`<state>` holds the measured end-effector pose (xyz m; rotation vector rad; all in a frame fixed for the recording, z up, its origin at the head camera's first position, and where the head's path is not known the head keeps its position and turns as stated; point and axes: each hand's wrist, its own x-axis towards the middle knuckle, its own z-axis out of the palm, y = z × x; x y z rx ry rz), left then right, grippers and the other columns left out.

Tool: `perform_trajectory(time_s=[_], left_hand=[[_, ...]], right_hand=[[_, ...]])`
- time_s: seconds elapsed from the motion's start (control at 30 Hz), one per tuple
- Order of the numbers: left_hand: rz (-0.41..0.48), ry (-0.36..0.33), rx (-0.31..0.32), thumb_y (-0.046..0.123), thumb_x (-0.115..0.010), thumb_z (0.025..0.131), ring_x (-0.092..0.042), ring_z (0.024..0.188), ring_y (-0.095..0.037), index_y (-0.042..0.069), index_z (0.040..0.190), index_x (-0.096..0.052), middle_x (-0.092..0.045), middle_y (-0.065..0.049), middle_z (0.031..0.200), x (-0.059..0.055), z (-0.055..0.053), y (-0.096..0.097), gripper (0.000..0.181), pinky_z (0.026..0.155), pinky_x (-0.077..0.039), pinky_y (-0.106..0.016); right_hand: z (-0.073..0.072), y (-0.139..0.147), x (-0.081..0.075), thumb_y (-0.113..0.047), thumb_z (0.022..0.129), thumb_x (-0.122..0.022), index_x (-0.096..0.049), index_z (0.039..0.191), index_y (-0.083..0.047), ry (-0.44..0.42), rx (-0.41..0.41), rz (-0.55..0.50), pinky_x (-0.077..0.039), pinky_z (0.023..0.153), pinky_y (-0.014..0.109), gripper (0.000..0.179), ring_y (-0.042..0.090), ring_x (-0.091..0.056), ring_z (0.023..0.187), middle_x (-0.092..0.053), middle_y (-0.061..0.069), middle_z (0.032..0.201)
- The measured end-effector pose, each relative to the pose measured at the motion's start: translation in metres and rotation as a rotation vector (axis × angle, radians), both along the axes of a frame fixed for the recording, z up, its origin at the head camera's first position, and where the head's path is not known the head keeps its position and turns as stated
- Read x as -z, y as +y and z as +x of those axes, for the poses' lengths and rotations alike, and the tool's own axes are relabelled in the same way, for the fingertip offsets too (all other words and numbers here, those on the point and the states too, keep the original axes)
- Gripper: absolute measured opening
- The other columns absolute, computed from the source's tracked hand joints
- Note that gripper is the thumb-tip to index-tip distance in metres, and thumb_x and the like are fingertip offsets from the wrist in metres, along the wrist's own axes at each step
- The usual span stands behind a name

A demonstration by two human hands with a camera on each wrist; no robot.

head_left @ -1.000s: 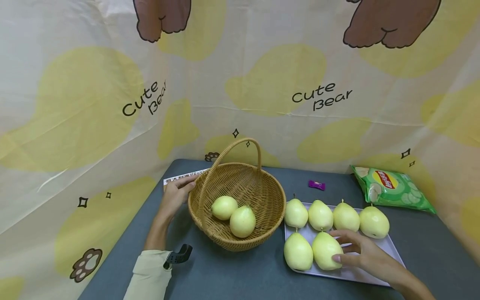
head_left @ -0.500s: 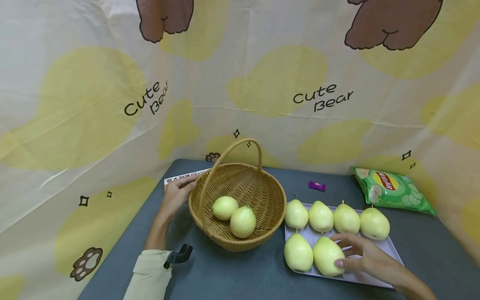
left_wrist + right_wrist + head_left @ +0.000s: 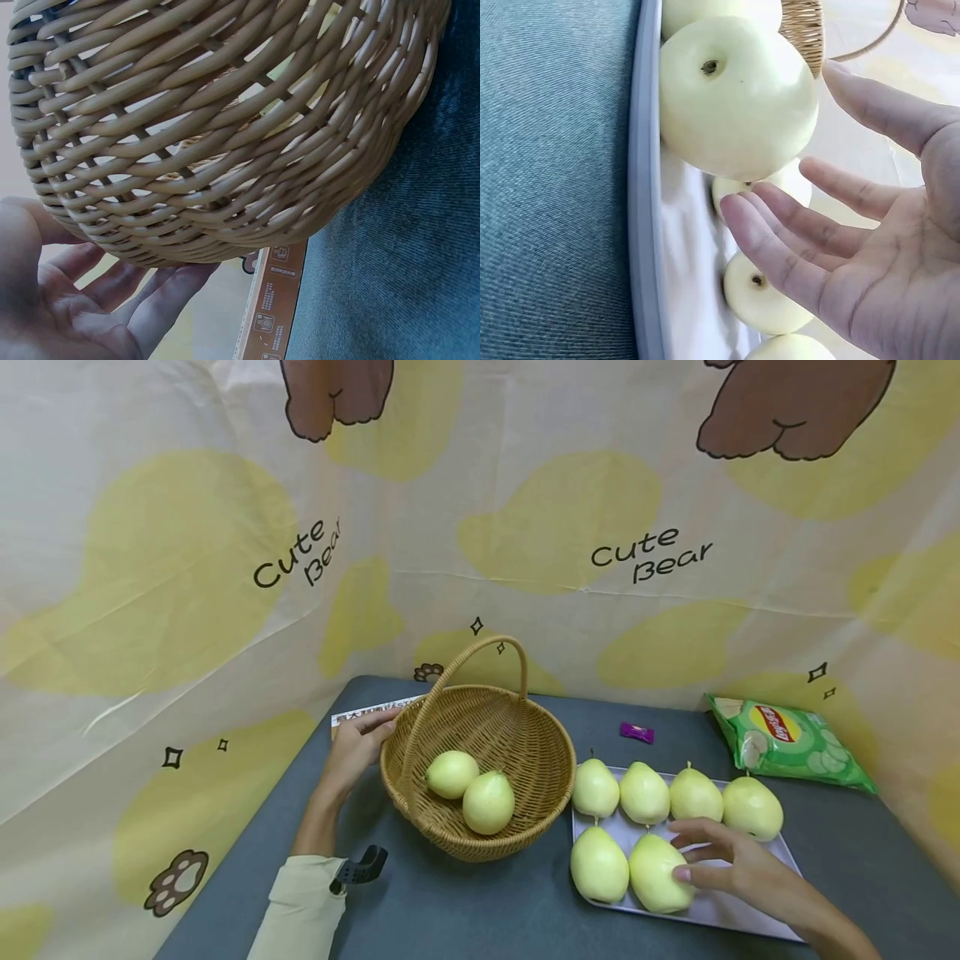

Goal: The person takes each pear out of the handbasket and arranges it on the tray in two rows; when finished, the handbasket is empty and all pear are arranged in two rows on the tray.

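Observation:
A tan wicker basket with a tall arched handle stands tilted toward me, two yellow-green pears inside it. My left hand grips its left rim; in the left wrist view the fingers curl at the woven edge. On the right, a pale lilac tray bears several pears in two rows. My right hand is beside the front-row pear, fingers spread and relaxed. In the right wrist view, that pear sits on the tray, with a gap between it and most fingers.
A green chip bag lies at the back right, and a small purple wrapped candy behind the tray. A printed packet is partly hidden behind the left hand. Patterned cloth hangs behind the dark table.
The front-row pear has shifted slightly toward me on the tray. My right hand has loosened from it and drawn a little to the right. The left hand keeps its grip on the basket.

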<state>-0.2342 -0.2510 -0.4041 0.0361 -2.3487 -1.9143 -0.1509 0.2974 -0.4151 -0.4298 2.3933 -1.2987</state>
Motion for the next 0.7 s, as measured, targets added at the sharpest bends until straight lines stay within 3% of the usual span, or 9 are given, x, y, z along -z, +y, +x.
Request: perform_trajectory(time_s=[0.13,0.23,0.43,0.7], left_hand=[[0.005,-0.003,-0.001,0.015,-0.060,0.108,-0.068,0.121,-0.037,0.002,0.144,-0.065,-0.062,-0.025,0.145,0.000,-0.001,0.000,0.038,0.086,-0.063,-0.027],[-0.005,0.002,-0.006,0.015,-0.061,0.108,-0.068,0.121,-0.036,0.002,0.143,-0.066,-0.063,-0.025,0.145,-0.001,-0.001,0.001,0.038,0.085,-0.062,-0.024],[-0.021,0.011,-0.011,0.013,-0.060,0.108,-0.066,0.123,-0.038,0.001,0.142,-0.066,-0.063,-0.025,0.145,-0.001,-0.001,0.001,0.037,0.084,-0.061,-0.022],[-0.004,-0.003,-0.004,0.014,-0.061,0.108,-0.068,0.121,-0.037,0.002,0.143,-0.066,-0.062,-0.025,0.145,-0.002,0.000,0.001,0.038,0.084,-0.064,-0.028]], right_hand=[[-0.001,0.000,-0.004,-0.020,0.103,-0.069,-0.049,0.152,0.003,0.022,0.008,0.007,-0.059,0.083,0.026,0.058,0.002,-0.064,0.112,-0.061,0.022,0.139],[-0.001,-0.002,-0.009,-0.022,0.103,-0.071,-0.052,0.150,0.002,0.047,0.030,0.013,-0.059,0.083,0.026,0.056,0.002,-0.065,0.113,-0.062,0.022,0.141],[-0.002,-0.012,-0.020,-0.022,0.099,-0.077,-0.063,0.140,-0.002,0.189,0.101,0.048,-0.058,0.085,0.023,0.047,0.003,-0.066,0.112,-0.068,0.015,0.135],[-0.009,-0.031,-0.025,-0.015,0.098,-0.078,-0.067,0.136,-0.001,0.254,0.125,-0.063,-0.058,0.087,0.023,0.042,0.003,-0.066,0.112,-0.067,0.014,0.135]])
